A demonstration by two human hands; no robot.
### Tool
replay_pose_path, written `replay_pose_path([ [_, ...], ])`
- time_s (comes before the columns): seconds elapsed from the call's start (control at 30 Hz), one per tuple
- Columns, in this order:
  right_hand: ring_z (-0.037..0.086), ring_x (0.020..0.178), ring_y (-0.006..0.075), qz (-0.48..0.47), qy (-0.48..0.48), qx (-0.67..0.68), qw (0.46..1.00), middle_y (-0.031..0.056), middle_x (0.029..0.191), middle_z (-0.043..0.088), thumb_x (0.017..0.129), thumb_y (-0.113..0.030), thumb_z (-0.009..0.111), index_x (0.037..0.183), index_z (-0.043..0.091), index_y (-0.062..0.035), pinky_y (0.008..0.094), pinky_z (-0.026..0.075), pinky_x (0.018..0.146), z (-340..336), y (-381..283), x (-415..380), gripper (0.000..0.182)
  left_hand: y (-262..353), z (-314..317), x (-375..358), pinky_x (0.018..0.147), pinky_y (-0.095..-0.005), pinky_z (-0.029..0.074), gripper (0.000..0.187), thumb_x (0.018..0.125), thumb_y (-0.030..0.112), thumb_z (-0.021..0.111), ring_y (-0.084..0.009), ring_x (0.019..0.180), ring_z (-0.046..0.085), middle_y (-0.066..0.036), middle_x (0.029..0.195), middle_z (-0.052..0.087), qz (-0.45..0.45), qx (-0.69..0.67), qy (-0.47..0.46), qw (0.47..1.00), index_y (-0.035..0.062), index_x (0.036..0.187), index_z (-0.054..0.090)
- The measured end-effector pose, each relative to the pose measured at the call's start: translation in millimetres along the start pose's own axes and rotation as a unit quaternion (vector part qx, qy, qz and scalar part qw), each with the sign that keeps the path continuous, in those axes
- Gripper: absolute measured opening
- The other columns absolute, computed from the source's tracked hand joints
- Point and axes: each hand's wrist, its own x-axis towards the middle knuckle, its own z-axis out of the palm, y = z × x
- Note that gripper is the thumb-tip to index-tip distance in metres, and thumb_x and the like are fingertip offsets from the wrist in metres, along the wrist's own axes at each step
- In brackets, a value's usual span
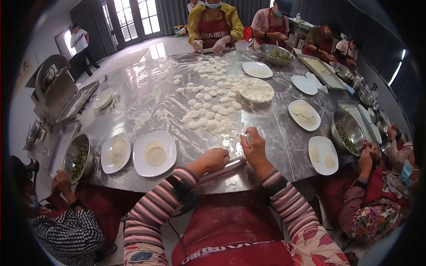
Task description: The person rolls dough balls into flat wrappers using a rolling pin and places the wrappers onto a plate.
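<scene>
My left hand (pixel 214 160) is closed low over the near edge of the steel table (pixel 146 111), its fingers curled under. A little to the right and farther forward, my right hand (pixel 255 149) is closed too, with its index finger bent up. A shiny bar-like strip (pixel 233 164) shows between and below my hands. What my fingers hold, if anything, I cannot tell. Just ahead lie many small flattened dough pieces (pixel 208 113) on floured metal. To the left of my left hand, a white square plate (pixel 140 166) carries round dough wrappers (pixel 155 153).
Another plate (pixel 106 164) with wrappers and a bowl of green filling (pixel 79 157) stand left, near a co-worker's hands. Beyond the dough is a floured round board (pixel 256 90). Plates (pixel 323 166) and a filling bowl (pixel 348 133) line the right side. Co-workers surround the table.
</scene>
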Motion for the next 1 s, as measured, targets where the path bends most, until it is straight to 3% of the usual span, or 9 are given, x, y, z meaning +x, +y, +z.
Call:
replay_pose_path([
  [0.2,0.057,0.065,0.0383,0.054,-0.002,0.004,0.999,0.0192,0.074,0.056,0.076,-0.004,0.064,0.095,0.049,-0.0025,0.0416,0.046,0.058,-53.2,-30.0,-65.4,0.025,-7.1,-1.8,-12.6,0.07,-0.0399,0.046,0.021,0.074,0.018,0.06,-0.0344,0.079,0.06,-0.02,0.082,0.063,-0.017,0.004,-0.047,0.999,0.0001,0.084,0.062],
  [0.3,0.057,0.067,0.0393,0.025,0.016,-0.018,0.999,0.0204,0.074,0.056,0.077,-0.003,0.063,0.094,0.048,-0.0026,0.0422,0.046,0.059,-32.9,-16.9,-41.0,0.023,-0.1,-5.7,-17.8,0.07,-0.04,0.046,0.02,0.074,0.017,0.06,-0.0355,0.079,0.06,-0.021,0.082,0.063,-0.019,-0.019,-0.098,0.995,0.0002,0.085,0.062],
  [0.37,0.056,0.069,0.041,0.006,0.004,-0.023,1.0,0.0216,0.075,0.056,0.077,-0.003,0.061,0.095,0.048,-0.003,0.0427,0.045,0.059,-11.0,-8.4,-11.9,0.022,0.2,0.8,-9.4,0.074,-0.0414,0.047,0.019,0.073,0.017,0.059,-0.036,0.084,0.061,-0.021,0.084,0.064,-0.038,-0.011,-0.02,0.999,0.0011,0.082,0.064],
  [0.6,0.057,0.068,0.0408,0.031,0.002,-0.031,0.999,0.021,0.074,0.056,0.077,-0.003,0.063,0.097,0.048,-0.0015,0.0421,0.046,0.06,-47.3,-26.1,-59.0,0.025,2.1,-0.2,-8.6,0.075,-0.0415,0.046,0.022,0.077,0.019,0.057,-0.0367,0.086,0.06,-0.022,0.088,0.063,-0.027,0.036,-0.045,0.998,0.0,0.087,0.064],
  [0.7,0.057,0.069,0.0398,0.034,0.029,-0.028,0.999,0.0207,0.076,0.056,0.076,-0.002,0.063,0.097,0.048,-0.0007,0.0415,0.047,0.061,-48.9,-31.8,-67.1,0.026,6.0,1.7,-20.4,0.076,-0.0423,0.046,0.022,0.077,0.018,0.056,-0.0368,0.087,0.06,-0.022,0.088,0.063,-0.075,-0.037,-0.051,0.995,0.0002,0.087,0.064],
  [0.8,0.056,0.071,0.0399,0.024,0.006,-0.034,0.999,0.0202,0.078,0.056,0.078,-0.004,0.061,0.098,0.047,-0.0016,0.0434,0.045,0.061,-24.4,-18.8,-25.3,0.024,11.3,4.8,-14.4,0.073,-0.0405,0.047,0.021,0.077,0.012,0.054,-0.0352,0.081,0.061,-0.022,0.087,0.063,-0.042,-0.076,-0.057,0.995,-0.0007,0.092,0.062],
  [0.87,0.056,0.071,0.0403,-0.012,0.005,-0.019,1.0,0.0198,0.077,0.056,0.079,-0.004,0.06,0.097,0.047,-0.0024,0.0444,0.044,0.061,-8.3,-7.1,-7.6,0.023,9.1,8.7,-4.2,0.072,-0.0392,0.047,0.019,0.077,0.01,0.054,-0.0332,0.08,0.061,-0.021,0.087,0.063,-0.023,0.004,0.021,1.0,-0.0009,0.091,0.062],
  [0.93,0.056,0.071,0.0403,-0.013,-0.005,-0.031,0.999,0.0199,0.078,0.056,0.078,-0.004,0.061,0.097,0.047,-0.0031,0.0437,0.045,0.061,-12.3,-6.7,-12.0,0.023,6.4,9.2,1.0,0.072,-0.0382,0.047,0.019,0.075,0.01,0.056,-0.0321,0.081,0.061,-0.021,0.087,0.063,-0.028,-0.008,0.031,0.999,-0.0008,0.09,0.062],
  [1.0,0.057,0.07,0.0395,0.014,-0.002,-0.046,0.999,0.0196,0.077,0.057,0.077,-0.005,0.063,0.097,0.047,-0.003,0.0427,0.046,0.061,-30.7,-15.1,-33.4,0.026,4.1,6.3,1.7,0.075,-0.04,0.046,0.021,0.074,0.016,0.055,-0.0364,0.085,0.06,-0.022,0.086,0.063,-0.009,-0.019,-0.028,0.999,-0.0005,0.085,0.063],
])
